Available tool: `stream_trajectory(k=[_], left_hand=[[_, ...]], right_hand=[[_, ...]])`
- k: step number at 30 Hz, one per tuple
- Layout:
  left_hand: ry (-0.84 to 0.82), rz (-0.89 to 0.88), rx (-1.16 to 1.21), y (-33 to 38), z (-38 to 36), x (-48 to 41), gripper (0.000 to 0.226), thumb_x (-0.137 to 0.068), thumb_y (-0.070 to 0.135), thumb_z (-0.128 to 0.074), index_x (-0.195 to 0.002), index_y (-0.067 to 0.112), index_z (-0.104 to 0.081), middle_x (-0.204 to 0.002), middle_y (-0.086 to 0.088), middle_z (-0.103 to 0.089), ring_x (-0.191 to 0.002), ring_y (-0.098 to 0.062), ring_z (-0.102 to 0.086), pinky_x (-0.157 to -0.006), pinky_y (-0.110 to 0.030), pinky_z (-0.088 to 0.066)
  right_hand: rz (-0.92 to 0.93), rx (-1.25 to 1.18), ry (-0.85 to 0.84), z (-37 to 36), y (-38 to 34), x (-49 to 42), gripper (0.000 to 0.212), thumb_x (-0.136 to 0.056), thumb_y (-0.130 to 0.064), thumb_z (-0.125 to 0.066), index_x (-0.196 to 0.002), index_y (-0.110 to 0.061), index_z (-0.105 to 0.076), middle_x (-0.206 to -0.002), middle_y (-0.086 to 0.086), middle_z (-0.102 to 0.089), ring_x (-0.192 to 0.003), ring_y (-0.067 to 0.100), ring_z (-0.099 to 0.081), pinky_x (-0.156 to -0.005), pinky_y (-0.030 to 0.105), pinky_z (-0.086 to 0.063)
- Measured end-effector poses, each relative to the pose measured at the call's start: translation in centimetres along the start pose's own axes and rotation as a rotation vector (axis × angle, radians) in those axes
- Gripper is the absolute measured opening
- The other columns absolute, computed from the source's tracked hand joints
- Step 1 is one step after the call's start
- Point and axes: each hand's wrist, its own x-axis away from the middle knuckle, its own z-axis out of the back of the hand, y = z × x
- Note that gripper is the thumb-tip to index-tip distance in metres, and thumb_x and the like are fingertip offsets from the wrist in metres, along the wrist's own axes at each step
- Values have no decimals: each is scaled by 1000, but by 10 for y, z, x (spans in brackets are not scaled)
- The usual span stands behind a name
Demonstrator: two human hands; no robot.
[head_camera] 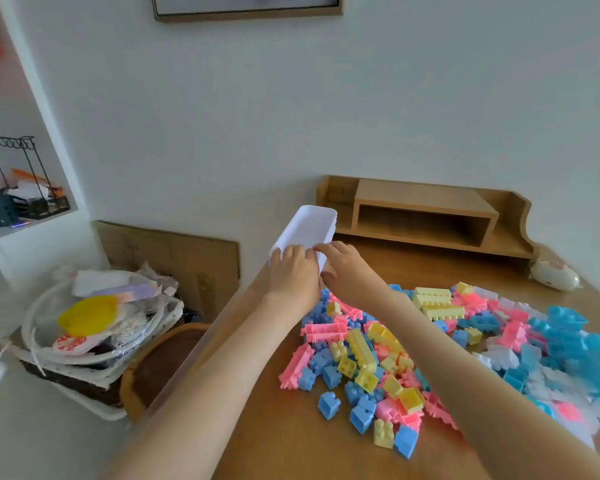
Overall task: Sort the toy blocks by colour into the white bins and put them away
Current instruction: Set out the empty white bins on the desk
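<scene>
A long white bin [309, 223] stands at the far left corner of the wooden table [291, 438], its open top empty as far as I can see. My left hand [291, 271] grips the bin's near end, fingers curled over the rim. My right hand [347, 268] holds the same end from the right, fingers on the rim and thumb down the side. A heap of toy blocks [430, 344] in pink, blue, yellow and white covers the table to the right of my arms.
A low wooden desk shelf [426, 216] runs along the wall behind the bin. A small white gadget [555, 275] lies at the far right. Off the table's left edge sit a chair back [160, 355] and a basket of clutter [94, 327].
</scene>
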Motion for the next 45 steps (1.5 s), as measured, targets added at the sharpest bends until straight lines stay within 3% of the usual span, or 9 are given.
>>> stream_trajectory(k=[5, 10, 19, 27, 34, 37, 39, 42, 45], left_hand=[[-79, -22, -94, -10, -8, -11, 27, -92, 27, -47, -116, 20, -57, -110, -1, -62, -111, -19, -51, -109, -44, -21], [-35, -115, -27, -17, -9, -14, 26, -93, 20, -46, -115, 13, -55, -105, -7, -65, -93, -25, -62, -81, -31, -43], [53, -83, 141, -19, -8, -14, 25, -93, 26, -44, -108, 15, -60, -103, -5, -66, -92, -22, -62, -77, -25, -41], [255, -26, 177, -15, 6, -9, 25, -94, 24, -50, -117, 14, -53, -119, -2, -58, -111, -17, -50, -89, -23, -33], [362, -111, 244, -13, 38, -3, 18, -94, 23, -48, -106, 11, -56, -108, -4, -60, -103, -21, -53, -88, -26, -32], [397, -149, 270, -4, 47, 1, 14, -91, 17, -55, -102, 10, -60, -100, -5, -63, -98, -23, -56, -89, -29, -35], [441, -188, 280, 0, 50, 2, 10, -80, 8, -68, -88, 7, -62, -83, -7, -63, -82, -27, -59, -81, -34, -40], [581, -270, 355, -1, 45, -3, 29, -58, -7, -76, -71, 8, -56, -65, -1, -50, -63, -25, -53, -72, -26, -34], [620, -296, 372, 0, 38, -4, 35, -56, -13, -71, -75, 10, -55, -81, -4, -56, -87, -22, -49, -91, -30, -29]], right_hand=[[15, -19, -16, -7, -3, -20, 39, -95, -5, -45, -133, -15, -47, -132, 5, -49, -116, 20, -50, -96, 25, -41], [56, 13, 0, -13, 4, -29, 31, -93, -1, -45, -120, -12, -56, -115, 6, -55, -98, 21, -58, -88, 27, -48], [74, 27, 14, -10, 4, -28, 28, -93, -2, -47, -119, -9, -55, -116, 7, -55, -97, 19, -57, -83, 17, -43], [248, 165, 265, -9, -3, -24, 40, -78, 9, -60, -116, -2, -57, -114, 11, -55, -104, 26, -48, -92, 30, -44], [335, 194, 471, 8, -4, -20, 39, -56, 23, -63, -87, -1, -61, -84, 10, -59, -76, 28, -53, -65, 34, -51], [257, 221, 505, 10, -1, -18, 37, -59, 20, -60, -88, -3, -60, -88, 9, -58, -81, 27, -49, -68, 33, -48], [239, 248, 536, 11, 0, -15, 36, -63, 17, -61, -93, -3, -60, -94, 9, -59, -83, 27, -50, -70, 34, -47], [219, 169, 514, 19, 9, -10, 30, -76, 10, -55, -102, -3, -57, -106, 8, -55, -90, 24, -48, -75, 30, -46], [88, 0, 434, 33, 28, -4, 19, -85, 1, -51, -103, -5, -53, -110, 6, -51, -84, 20, -53, -73, 32, -49]])
